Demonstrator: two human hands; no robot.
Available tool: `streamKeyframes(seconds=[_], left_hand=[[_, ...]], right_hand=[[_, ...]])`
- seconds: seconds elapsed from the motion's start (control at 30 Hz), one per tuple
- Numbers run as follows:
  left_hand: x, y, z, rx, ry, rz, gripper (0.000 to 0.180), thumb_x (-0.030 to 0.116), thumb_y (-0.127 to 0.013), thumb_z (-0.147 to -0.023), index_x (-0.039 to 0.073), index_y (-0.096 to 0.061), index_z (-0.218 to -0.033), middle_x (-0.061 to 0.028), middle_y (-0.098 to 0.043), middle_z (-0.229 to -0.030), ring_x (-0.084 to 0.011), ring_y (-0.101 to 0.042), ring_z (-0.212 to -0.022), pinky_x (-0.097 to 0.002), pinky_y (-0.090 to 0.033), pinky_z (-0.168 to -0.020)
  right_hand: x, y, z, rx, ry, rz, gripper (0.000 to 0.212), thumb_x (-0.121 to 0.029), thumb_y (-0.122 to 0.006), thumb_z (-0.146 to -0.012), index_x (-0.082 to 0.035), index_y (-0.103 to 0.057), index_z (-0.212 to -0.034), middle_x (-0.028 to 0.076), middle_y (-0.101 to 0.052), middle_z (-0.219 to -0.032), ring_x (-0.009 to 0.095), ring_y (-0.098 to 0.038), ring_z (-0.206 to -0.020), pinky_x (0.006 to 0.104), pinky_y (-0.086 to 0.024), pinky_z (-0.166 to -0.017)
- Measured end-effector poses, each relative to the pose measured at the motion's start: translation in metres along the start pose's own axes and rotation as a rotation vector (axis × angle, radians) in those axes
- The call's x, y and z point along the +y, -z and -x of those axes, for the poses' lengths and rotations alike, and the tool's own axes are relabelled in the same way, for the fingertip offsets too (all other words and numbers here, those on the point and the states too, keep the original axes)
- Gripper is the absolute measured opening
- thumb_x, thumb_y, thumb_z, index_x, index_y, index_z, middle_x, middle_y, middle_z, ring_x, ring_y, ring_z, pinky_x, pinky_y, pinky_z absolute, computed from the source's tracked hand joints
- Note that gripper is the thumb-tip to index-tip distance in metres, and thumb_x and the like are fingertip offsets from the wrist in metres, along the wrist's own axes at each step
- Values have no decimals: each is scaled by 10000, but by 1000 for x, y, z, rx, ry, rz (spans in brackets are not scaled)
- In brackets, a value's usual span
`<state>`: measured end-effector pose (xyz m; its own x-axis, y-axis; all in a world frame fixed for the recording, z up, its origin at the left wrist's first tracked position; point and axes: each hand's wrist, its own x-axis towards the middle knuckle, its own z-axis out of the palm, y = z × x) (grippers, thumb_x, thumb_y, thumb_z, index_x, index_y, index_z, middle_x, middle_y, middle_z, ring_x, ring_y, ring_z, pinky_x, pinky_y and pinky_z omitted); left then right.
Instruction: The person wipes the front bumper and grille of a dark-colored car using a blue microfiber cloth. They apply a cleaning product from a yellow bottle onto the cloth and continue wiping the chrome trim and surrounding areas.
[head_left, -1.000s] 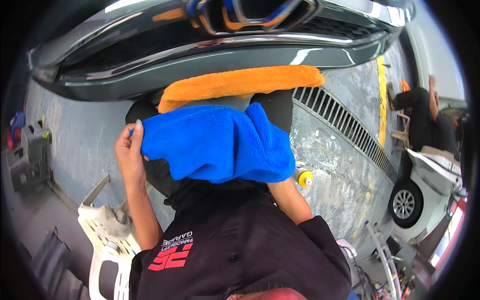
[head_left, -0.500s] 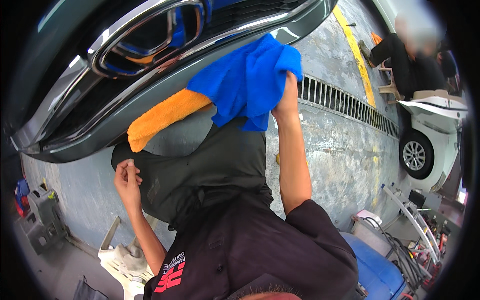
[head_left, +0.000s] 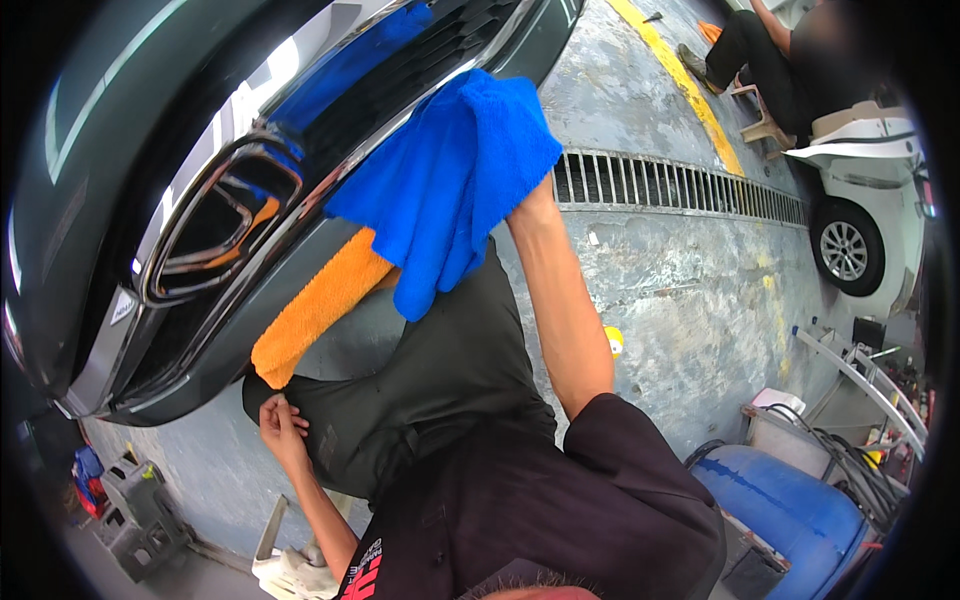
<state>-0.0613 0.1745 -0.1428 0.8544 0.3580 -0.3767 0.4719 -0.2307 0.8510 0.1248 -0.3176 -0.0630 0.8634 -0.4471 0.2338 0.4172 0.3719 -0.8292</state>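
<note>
A blue cloth hangs bunched from my right hand, in front of the dark car's grille. Most of that hand's fingers are hidden under the cloth. From beneath it an orange cloth reaches down toward my left knee; its upper end is covered, so I cannot tell what holds it. My left hand is beside the knee, just below the orange cloth's tip. Its fingers are curled in, and nothing shows in them. The car's front bumper curves along the left, below the chrome-framed badge.
A metal floor grate crosses the concrete at right. Farther off, a person in dark clothes sits near a white car's wheel. Behind me stand a blue barrel and a cream plastic chair. Grey blocks stand at lower left.
My view has turned, so the car's front sits steeper and lower. My right hand and the blue cloth stay near the grille, with the cloth's folds changed. Both cloths are still together.
</note>
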Motion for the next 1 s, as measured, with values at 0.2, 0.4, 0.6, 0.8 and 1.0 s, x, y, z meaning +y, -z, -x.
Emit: streamKeyframes(seconds=[0.2,0.4,0.6,0.8,1.0], left_hand=[[-2,2,-6,33,39,-3,199,227,-632,-1095,40,-661,-1154,-28,-674,-822,-80,-604,-543,-199,-387,-454],[4,-1,-6,37,33,-31,202,227,-629,-1097,36,-658,-1153,-32,-678,-816,-88,-609,-533,-203,-388,-448],[0,1,-6,35,28,-45,202,228,-630,-1097,32,-662,-1137,-30,-684,-820,-88,-612,-541,-206,-391,-451],[1,-2,-8,26,23,-24,187,220,-641,-1092,35,-663,-1108,-32,-683,-817,-86,-609,-542,-207,-388,-450],[-4,2,-4,30,4,-45,192,221,-643,-1091,30,-659,-1094,-38,-682,-812,-88,-609,-540,-207,-386,-448]], right_hand=[[-12,46,-65,59,-90,8,331,-349,-606,-1106,-74,-669,-1280,86,-731,-1128,176,-721,-1005,353,-612,-873],[-51,57,-124,57,5,29,320,-320,-658,-1073,-63,-708,-1257,104,-743,-1150,176,-722,-988,345,-619,-864],[-110,66,-194,-228,-96,83,322,-317,-666,-1062,-49,-713,-1234,108,-753,-1118,191,-728,-980,361,-618,-871],[-125,101,-246,-51,69,124,306,-293,-677,-1050,-36,-719,-1210,111,-760,-1096,205,-731,-963,371,-614,-868],[-119,170,-202,97,335,359,287,-258,-693,-1031,-19,-723,-1186,115,-768,-1082,219,-734,-953,381,-607,-868]])
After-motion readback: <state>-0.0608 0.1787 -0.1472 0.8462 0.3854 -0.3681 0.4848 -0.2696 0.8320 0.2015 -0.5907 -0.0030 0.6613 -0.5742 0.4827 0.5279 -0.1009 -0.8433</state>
